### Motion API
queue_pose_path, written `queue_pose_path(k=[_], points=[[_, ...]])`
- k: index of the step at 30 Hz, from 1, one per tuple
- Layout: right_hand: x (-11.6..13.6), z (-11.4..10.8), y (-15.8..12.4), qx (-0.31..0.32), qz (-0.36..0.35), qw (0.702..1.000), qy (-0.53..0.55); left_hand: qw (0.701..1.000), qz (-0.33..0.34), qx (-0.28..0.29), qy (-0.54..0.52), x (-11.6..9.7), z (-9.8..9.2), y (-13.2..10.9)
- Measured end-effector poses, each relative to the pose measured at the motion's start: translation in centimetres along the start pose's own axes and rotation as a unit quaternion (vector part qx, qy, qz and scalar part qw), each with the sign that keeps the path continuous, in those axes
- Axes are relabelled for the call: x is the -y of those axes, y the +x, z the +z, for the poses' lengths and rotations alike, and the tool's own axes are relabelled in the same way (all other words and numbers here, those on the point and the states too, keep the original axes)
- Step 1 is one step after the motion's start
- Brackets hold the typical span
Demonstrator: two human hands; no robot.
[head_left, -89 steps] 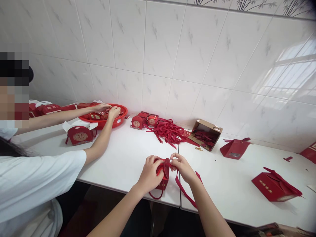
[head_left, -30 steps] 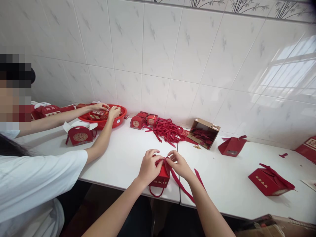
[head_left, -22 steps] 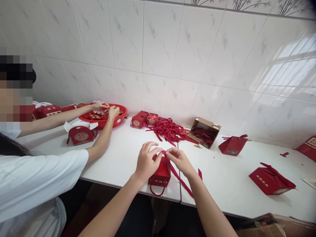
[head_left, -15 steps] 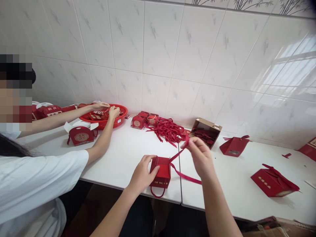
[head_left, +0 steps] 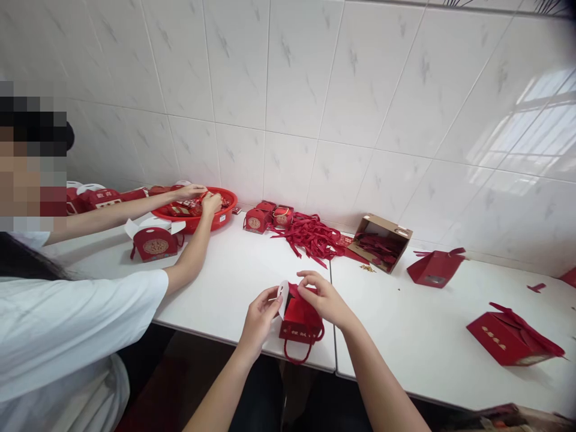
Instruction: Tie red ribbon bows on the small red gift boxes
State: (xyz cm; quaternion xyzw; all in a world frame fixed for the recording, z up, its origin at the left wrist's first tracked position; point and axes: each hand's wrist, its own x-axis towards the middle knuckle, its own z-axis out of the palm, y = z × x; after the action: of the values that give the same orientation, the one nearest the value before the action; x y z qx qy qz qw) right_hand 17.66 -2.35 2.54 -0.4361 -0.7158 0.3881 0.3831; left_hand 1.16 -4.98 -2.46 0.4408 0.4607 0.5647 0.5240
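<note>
The right hand, which half a second ago pulled the ribbon out to the right, is now back above the open red box on the counter; whether its bent fingers grip the ribbon cannot be told. The left hand now pinches the white flap, so work seems to pass there. Behind: three small boxes, one ribbon heap, one carton. At right: two tied boxes.

Box on table, near edge; ribbon pile behind; basin left, carton right of pile.
</note>
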Motion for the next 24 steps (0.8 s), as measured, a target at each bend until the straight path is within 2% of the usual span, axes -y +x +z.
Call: queue_pose_path(k=[3,8,14,17,20,24], points=[[-0.6,0.9,0.4,0.032,0.029,0.998,-0.052,1.000,-0.008,0.008,-0.023,-0.2,0.1,-0.2],[-1.0,1.1,0.7,0.057,0.039,0.993,-0.093,1.000,-0.004,0.014,-0.018,-0.1,0.1,-0.4],[-0.8,1.3,1.2,0.057,0.058,0.987,-0.141,0.999,0.008,0.006,0.032,-0.4,0.2,-0.6],[-0.6,1.5,1.5,0.061,0.060,0.981,-0.173,0.999,-0.013,0.002,0.036,-0.8,0.4,-0.2],[-0.3,1.7,1.6,0.057,0.053,0.976,-0.205,0.998,-0.043,0.031,0.028,-1.0,0.4,0.6],[-0.2,1.9,1.6,0.045,0.045,0.973,-0.223,0.996,-0.036,0.073,0.025,-0.9,0.2,1.6]])
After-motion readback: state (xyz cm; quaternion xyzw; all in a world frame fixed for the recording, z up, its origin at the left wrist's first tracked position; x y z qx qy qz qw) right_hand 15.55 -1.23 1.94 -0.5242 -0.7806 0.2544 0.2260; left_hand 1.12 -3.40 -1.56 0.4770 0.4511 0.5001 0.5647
